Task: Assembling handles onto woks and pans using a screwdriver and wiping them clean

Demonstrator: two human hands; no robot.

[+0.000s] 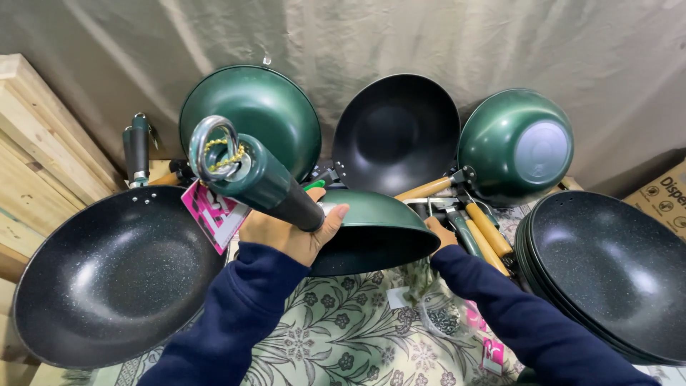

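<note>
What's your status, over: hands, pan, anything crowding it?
Left hand gripping the green pan's handle. Right hand on the rim of the green pan, held upside down. Wooden-handled pans close alongside on the right.

A drab grey-green cloth hangs as the back wall, creased in long diagonal folds and lit evenly from above with no hard shadows. To the left, pale wooden planks lean stacked against it, their grain and edges plain to see. Low down, a floral cloth in cream and dull green, patterned with leaves and dark blossoms, covers the surface underneath. At the far right a brown cardboard box with dark printing pokes in from the edge, just below the hanging fabric.
</note>
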